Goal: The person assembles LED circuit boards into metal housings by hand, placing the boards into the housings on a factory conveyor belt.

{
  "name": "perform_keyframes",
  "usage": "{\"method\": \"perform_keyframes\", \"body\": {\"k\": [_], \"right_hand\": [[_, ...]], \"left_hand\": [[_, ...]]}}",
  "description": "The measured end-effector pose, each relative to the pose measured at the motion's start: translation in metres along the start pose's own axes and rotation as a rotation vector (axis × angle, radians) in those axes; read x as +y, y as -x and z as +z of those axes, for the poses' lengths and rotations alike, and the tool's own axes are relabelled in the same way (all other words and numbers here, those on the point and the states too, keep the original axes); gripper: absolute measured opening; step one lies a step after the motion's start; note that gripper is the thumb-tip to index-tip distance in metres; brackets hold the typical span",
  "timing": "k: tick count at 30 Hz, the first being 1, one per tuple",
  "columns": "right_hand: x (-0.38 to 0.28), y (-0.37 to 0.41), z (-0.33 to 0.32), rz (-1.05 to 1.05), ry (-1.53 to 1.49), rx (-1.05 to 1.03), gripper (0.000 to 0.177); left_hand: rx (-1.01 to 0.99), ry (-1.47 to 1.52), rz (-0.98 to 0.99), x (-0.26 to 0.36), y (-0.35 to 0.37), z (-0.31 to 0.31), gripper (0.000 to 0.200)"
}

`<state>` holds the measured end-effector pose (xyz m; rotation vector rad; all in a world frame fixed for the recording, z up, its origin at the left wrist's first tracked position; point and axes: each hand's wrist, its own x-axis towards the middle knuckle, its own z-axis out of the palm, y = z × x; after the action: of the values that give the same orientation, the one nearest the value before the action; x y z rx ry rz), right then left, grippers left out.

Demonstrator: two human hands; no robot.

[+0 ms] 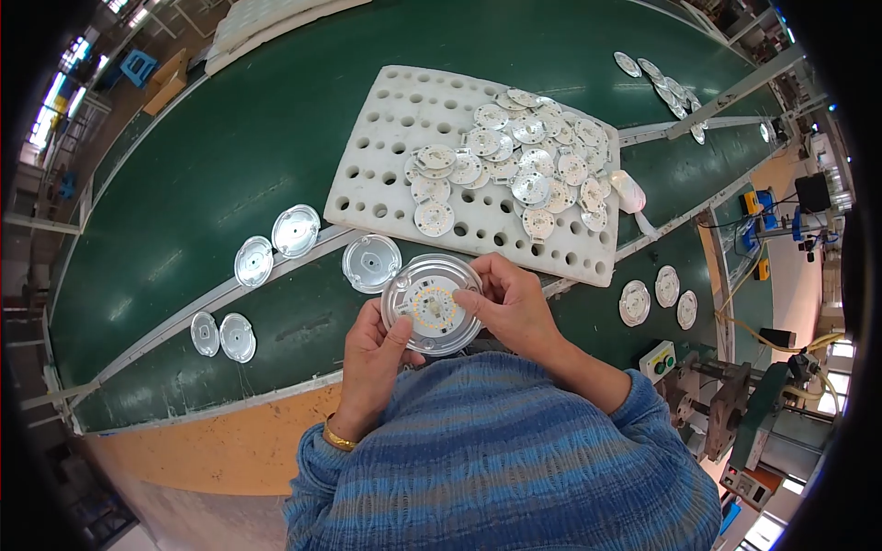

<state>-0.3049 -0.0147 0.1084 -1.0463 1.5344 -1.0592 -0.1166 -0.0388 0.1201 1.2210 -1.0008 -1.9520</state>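
Observation:
Close in front of my body, both hands hold a round metal lamp housing [401, 296] with a white LED board [434, 310] lying inside its rim. My left hand [372, 354] grips the lower left edge, thumb over the rim by the board. The fingers of my right hand [510, 303] wrap the right edge, and its thumb presses on the board. Just beyond my hands, an empty metal housing [372, 264] lies on the bench. Past it, a white foam board with holes [395, 147] carries a heap of LED boards [531, 188].
More metal housings [296, 230] lie to the left along a metal rail [202, 308]. Several discs [635, 303] sit at the right, others [675, 92] at the far right. A small plastic bag [628, 193] rests by the foam. A machine with a green-button box [658, 361] stands right.

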Motion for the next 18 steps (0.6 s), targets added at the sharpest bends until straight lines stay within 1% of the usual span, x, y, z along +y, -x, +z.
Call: {"method": "perform_keyframes", "body": {"k": [4,7,10,18], "right_hand": [[0.0027,-0.0006,0.0006,0.020,0.002,0.005,0.026],[0.0020,-0.0016,-0.0021,0.017,0.077,-0.059,0.020],[0.0020,-0.0012,0.0004,0.021,-0.004,-0.003,0.024],[0.0019,-0.0020,0.0012,0.016,-0.015,-0.004,0.024]], "left_hand": [[-0.006,-0.004,0.002,-0.0012,-0.0003,-0.0011,0.022],[-0.017,-0.008,0.001,-0.0039,-0.0016,-0.0035,0.023],[-0.010,-0.001,0.008,-0.0024,-0.0016,-0.0020,0.024],[-0.010,0.006,0.012,-0.0033,-0.0019,-0.0028,0.023]]}}
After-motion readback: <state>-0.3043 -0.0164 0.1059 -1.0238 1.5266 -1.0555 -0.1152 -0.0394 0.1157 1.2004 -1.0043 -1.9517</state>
